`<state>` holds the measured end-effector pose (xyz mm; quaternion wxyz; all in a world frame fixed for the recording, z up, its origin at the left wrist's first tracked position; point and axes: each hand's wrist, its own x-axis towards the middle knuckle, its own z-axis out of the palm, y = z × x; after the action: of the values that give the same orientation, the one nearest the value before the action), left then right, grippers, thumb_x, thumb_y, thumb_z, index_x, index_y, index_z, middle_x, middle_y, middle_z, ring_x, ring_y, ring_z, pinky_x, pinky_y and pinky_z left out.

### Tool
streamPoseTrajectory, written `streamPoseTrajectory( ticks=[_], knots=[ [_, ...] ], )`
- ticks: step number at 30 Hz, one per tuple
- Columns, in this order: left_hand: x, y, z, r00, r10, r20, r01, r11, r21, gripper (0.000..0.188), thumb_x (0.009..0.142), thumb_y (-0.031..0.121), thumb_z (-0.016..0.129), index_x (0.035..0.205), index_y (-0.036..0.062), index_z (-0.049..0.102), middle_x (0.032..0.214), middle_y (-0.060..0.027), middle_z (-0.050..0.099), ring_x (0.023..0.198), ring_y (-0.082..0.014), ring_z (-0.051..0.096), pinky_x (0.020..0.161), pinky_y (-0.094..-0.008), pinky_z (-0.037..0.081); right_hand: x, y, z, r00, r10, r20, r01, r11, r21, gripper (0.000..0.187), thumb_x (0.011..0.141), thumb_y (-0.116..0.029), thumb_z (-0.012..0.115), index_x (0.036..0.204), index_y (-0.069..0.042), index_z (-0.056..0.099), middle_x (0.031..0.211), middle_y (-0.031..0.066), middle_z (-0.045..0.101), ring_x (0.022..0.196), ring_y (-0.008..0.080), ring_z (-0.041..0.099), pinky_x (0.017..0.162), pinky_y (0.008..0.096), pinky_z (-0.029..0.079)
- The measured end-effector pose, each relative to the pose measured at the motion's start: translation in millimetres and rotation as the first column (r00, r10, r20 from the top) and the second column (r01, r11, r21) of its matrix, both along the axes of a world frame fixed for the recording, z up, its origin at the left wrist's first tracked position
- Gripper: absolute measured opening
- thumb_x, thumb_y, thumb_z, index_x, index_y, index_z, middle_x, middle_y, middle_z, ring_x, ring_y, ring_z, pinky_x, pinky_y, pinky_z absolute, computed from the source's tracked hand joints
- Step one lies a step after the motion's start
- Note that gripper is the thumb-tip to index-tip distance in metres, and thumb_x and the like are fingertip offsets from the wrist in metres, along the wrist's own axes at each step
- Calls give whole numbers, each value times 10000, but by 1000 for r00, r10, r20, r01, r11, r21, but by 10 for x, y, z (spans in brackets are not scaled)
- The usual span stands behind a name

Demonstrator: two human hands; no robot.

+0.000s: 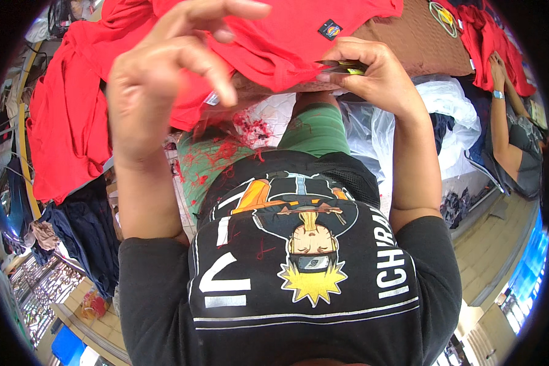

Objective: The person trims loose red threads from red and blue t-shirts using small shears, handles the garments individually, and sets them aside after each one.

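Note:
My right hand [384,70] is closed around small thread snips [352,66] with dark blades and a yellow-green part. The blades point left, close to a red garment [268,52] spread across the surface before me. A black label [330,29] shows on the cloth just beyond this hand. My left hand [143,97] is raised over the left part of the garment, slightly blurred, its fingers apart and nothing visible in them. Beneath its fingertips a small white tag [211,98] pokes out from the cloth.
A brown cloth-covered surface [409,36] carries the garment and a coiled yellow-green cord [443,19]. Red thread scraps [250,127] litter my lap. Clear plastic [381,125] lies right. Another person's hands [498,70] touch red cloth at far right; dark clothes [82,229] hang left.

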<state>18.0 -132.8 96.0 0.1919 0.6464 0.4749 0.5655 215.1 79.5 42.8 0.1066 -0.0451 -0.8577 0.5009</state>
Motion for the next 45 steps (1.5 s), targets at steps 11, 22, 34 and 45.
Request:
streamPoseTrajectory(
  ticks=[11, 22, 34, 45],
  knots=[
    [199, 75, -254, 977, 194, 87, -192, 981, -32, 291, 829, 125, 701, 1075, 0, 609, 1076, -93, 646, 1028, -189, 592, 933, -324, 439, 28, -1, -21, 996, -27, 86, 36, 994, -107, 202, 782, 135, 608, 962, 49, 642, 913, 26, 598, 879, 113, 643, 774, 236, 529],
    [547, 324, -734, 875, 453, 173, -358, 844, -400, 248, 811, 153, 743, 1017, 22, 699, 864, -62, 691, 741, -105, 623, 672, -248, 507, 5, -289, 33, 888, -392, -243, 443, 871, 212, 298, 839, -70, 708, 1109, -6, 599, 927, 13, 591, 837, 60, 529, 738, 220, 449],
    [577, 358, -700, 862, 480, 162, -399, 841, -366, 213, 793, 115, 748, 979, 19, 708, 816, -38, 679, 691, -73, 597, 637, -220, 495, -27, -471, -3, 837, -244, -489, 467, 784, 408, 246, 729, -84, 746, 957, -62, 656, 864, 77, 605, 700, 244, 623, 589, 324, 507],
    [581, 356, -674, 876, 475, 88, -426, 846, -319, 186, 782, 100, 745, 953, 31, 714, 846, -60, 684, 701, -91, 621, 645, -225, 505, 0, -460, 112, 848, -246, -470, 442, 817, 370, 235, 750, -112, 737, 959, -47, 653, 858, 90, 604, 716, 283, 626, 607, 350, 512]
  ],
)
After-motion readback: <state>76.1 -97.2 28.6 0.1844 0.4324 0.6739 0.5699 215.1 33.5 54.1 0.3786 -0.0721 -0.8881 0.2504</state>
